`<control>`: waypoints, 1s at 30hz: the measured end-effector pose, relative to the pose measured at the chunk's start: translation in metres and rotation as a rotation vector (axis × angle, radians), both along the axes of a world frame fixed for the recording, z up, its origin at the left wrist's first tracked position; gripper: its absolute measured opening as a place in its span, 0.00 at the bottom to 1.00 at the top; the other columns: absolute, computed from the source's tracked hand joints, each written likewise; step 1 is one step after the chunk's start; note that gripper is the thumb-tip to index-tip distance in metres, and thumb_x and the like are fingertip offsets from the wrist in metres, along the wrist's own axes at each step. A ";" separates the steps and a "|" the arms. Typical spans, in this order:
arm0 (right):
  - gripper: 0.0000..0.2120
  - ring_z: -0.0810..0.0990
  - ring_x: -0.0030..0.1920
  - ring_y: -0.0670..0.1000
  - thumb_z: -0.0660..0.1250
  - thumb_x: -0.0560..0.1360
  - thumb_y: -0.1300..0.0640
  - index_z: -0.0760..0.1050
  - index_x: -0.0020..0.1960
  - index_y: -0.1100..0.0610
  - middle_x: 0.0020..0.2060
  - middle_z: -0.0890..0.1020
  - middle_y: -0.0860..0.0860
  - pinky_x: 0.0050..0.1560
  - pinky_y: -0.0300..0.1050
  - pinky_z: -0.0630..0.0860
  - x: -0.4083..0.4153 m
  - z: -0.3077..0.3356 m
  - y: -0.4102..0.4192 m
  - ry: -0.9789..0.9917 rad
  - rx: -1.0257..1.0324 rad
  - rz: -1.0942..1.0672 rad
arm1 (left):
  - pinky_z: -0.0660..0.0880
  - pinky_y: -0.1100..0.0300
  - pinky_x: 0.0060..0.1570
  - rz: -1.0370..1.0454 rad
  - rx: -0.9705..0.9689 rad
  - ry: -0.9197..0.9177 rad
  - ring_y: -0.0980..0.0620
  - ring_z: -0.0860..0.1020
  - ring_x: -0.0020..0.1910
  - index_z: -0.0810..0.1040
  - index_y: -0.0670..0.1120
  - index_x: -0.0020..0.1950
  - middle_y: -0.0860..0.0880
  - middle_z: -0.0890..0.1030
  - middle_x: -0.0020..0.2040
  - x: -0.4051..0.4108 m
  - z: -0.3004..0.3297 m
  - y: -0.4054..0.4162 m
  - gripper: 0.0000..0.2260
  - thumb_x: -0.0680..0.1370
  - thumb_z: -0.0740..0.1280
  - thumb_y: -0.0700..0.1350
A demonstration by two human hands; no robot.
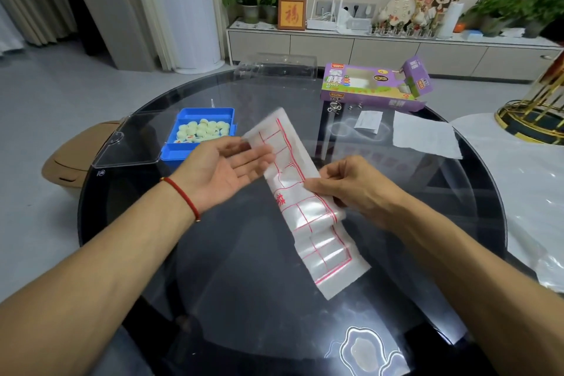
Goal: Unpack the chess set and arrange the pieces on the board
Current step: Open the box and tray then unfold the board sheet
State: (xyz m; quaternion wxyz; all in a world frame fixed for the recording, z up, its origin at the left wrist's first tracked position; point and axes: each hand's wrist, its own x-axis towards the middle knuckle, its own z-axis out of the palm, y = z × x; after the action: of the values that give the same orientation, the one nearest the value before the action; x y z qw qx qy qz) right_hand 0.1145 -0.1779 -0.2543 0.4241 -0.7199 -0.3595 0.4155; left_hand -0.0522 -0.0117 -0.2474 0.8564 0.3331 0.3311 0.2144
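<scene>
Thin plastic board sheet (pixel 308 201), folded, light, floppy: right hand (pixel 351 189) pinches edge at 3 o'clock, left hand (pixel 225 171) flat open under top; take by corners.

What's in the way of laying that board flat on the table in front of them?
Nothing visible. The board, still folded, is held by the left hand and right hand above a bare stretch of table. The blue tray sits further back left.

Pieces (pixel 203 130) in tray (pixel 210 113), left of board sheet (pixel 308 201); box (pixel 372 85) behind.
</scene>
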 end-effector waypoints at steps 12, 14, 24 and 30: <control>0.21 0.87 0.37 0.51 0.76 0.71 0.41 0.82 0.48 0.59 0.37 0.87 0.51 0.42 0.52 0.85 -0.014 -0.003 0.008 -0.340 -0.008 -0.054 | 0.82 0.54 0.47 -0.020 0.859 0.510 0.54 0.84 0.45 0.72 0.53 0.63 0.50 0.85 0.45 0.017 -0.016 -0.043 0.24 0.71 0.78 0.51; 0.19 0.86 0.35 0.48 0.74 0.73 0.41 0.82 0.47 0.58 0.37 0.86 0.52 0.38 0.46 0.83 -0.015 -0.003 0.009 -0.330 0.023 -0.046 | 0.83 0.53 0.45 -0.003 0.849 0.526 0.51 0.85 0.44 0.72 0.51 0.62 0.49 0.85 0.44 0.018 -0.018 -0.041 0.22 0.72 0.76 0.43; 0.18 0.85 0.37 0.56 0.69 0.79 0.49 0.83 0.45 0.65 0.40 0.87 0.58 0.44 0.54 0.83 0.006 -0.004 0.003 -0.160 0.169 -0.198 | 0.82 0.47 0.52 0.157 0.546 0.258 0.41 0.85 0.50 0.77 0.40 0.60 0.41 0.86 0.51 0.007 -0.015 -0.006 0.18 0.73 0.70 0.27; 0.19 0.80 0.35 0.52 0.77 0.73 0.52 0.79 0.48 0.69 0.37 0.82 0.65 0.38 0.47 0.82 0.018 -0.008 0.005 -0.115 0.247 -0.312 | 0.82 0.49 0.53 0.163 0.651 0.215 0.44 0.85 0.51 0.77 0.41 0.63 0.43 0.86 0.51 0.004 -0.017 0.002 0.19 0.74 0.73 0.31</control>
State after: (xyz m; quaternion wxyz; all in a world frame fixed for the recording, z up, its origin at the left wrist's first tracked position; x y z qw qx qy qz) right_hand 0.1321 -0.1724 -0.2618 0.5472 -0.7319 -0.3155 0.2558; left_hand -0.0483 -0.0096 -0.2646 0.6458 0.5818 0.3591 0.3400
